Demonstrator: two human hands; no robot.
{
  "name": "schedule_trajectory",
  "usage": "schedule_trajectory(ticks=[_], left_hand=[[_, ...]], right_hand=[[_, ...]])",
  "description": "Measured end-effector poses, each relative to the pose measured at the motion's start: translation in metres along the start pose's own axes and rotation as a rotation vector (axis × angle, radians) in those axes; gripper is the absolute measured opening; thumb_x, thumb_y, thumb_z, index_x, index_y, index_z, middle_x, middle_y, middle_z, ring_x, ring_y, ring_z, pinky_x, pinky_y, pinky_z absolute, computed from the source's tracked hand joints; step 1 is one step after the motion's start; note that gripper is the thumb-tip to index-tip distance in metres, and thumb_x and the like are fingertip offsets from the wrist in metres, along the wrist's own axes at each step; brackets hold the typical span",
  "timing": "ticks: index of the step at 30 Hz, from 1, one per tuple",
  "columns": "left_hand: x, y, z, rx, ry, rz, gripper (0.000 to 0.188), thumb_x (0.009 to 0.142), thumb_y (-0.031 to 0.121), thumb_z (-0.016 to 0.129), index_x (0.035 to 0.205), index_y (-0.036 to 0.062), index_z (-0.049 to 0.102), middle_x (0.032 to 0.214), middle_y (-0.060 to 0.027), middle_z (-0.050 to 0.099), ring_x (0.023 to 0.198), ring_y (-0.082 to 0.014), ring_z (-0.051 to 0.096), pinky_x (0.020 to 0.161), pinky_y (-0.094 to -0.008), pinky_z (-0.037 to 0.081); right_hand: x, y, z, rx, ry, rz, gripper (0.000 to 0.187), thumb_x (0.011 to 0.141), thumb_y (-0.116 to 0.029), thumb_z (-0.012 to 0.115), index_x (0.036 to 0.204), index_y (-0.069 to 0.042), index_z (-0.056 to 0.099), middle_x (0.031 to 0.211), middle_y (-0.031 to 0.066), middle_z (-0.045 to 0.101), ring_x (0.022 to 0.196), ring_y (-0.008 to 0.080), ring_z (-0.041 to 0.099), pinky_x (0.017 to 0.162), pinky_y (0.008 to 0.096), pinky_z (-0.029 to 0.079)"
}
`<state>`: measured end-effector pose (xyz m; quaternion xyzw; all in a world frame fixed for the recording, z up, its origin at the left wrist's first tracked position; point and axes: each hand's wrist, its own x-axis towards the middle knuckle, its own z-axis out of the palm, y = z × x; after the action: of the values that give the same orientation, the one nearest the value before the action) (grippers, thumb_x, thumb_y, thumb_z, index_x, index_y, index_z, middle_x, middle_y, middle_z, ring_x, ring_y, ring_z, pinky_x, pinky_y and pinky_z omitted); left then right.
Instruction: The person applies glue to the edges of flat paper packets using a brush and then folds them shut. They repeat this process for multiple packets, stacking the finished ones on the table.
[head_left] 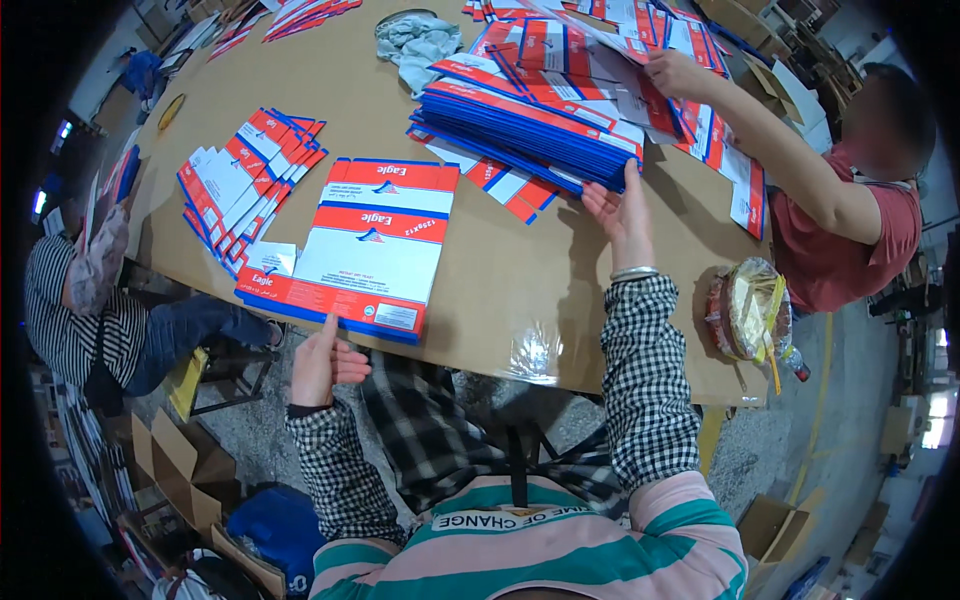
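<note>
A flat stack of red, white and blue printed cartons lies on the table in front of me. At its near edge is my left hand, index finger up against the cardboard and the other fingers stretched out. A thick pile of folded cartons with blue edges sits farther right. Against the near right corner of that pile rests my right hand, its fingers apart and not closed round it. Left of the flat stack, more cartons lie fanned out and overlapping.
A person in a red shirt reaches over the cartons at the right. A tape-wrapped container stands near the right edge. A pale crumpled cloth lies at the back. Someone in a striped top sits at the left.
</note>
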<state>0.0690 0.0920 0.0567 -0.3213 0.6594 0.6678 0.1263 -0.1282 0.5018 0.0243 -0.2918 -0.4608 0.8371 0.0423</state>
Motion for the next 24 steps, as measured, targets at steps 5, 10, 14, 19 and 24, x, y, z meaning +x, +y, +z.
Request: schedule_trajectory(ticks=[5, 10, 14, 19, 24], left_hand=[[-0.019, -0.003, 0.063, 0.078, -0.372, -0.022, 0.041, 0.092, 0.040, 0.053, 0.080, 0.0003, 0.053, 0.068, -0.0136, 0.062, 0.054, -0.0192, 0.064, 0.047, -0.0263, 0.051], [-0.014, -0.080, 0.149, -0.040, -0.565, 0.114, 0.022, 0.090, 0.019, 0.059, 0.085, -0.0019, 0.055, 0.067, -0.0089, 0.062, 0.052, -0.0133, 0.060, 0.045, -0.0229, 0.046], [-0.013, -0.099, 0.171, 0.025, -0.468, 0.199, 0.016, 0.089, 0.010, 0.059, 0.084, -0.0036, 0.052, 0.067, -0.0089, 0.060, 0.049, -0.0117, 0.058, 0.042, -0.0237, 0.045], [-0.016, -0.098, 0.171, -0.001, -0.404, 0.219, 0.016, 0.090, 0.009, 0.057, 0.083, -0.0040, 0.051, 0.065, -0.0092, 0.059, 0.048, -0.0118, 0.057, 0.040, -0.0235, 0.045], [-0.015, -0.100, 0.172, -0.023, -0.403, 0.203, 0.015, 0.089, 0.009, 0.058, 0.083, -0.0036, 0.052, 0.066, -0.0103, 0.060, 0.048, -0.0135, 0.059, 0.041, -0.0239, 0.047]], right_hand=[[-0.015, -0.009, -0.009, -0.739, 0.423, -0.631, 0.083, 0.071, -0.042, 0.075, 0.126, 0.007, 0.039, 0.112, 0.0282, 0.054, 0.098, 0.0361, 0.059, 0.082, 0.0390, 0.050], [0.011, -0.026, 0.006, -1.079, 0.115, -0.752, 0.095, 0.067, -0.039, 0.077, 0.137, 0.003, 0.029, 0.120, 0.0299, 0.051, 0.110, 0.0392, 0.053, 0.095, 0.0428, 0.041], [0.027, -0.031, -0.007, -1.173, -0.085, -0.673, 0.080, 0.069, -0.033, 0.076, 0.134, -0.002, 0.041, 0.118, 0.0268, 0.056, 0.109, 0.0358, 0.056, 0.091, 0.0395, 0.045], [0.022, -0.027, -0.009, -1.107, -0.067, -0.742, 0.067, 0.070, -0.030, 0.076, 0.126, -0.002, 0.052, 0.112, 0.0253, 0.060, 0.105, 0.0337, 0.059, 0.089, 0.0382, 0.047], [0.004, -0.047, -0.004, -1.168, -0.074, -0.653, 0.062, 0.070, -0.031, 0.075, 0.122, -0.003, 0.056, 0.110, 0.0230, 0.062, 0.102, 0.0321, 0.061, 0.088, 0.0371, 0.047]])
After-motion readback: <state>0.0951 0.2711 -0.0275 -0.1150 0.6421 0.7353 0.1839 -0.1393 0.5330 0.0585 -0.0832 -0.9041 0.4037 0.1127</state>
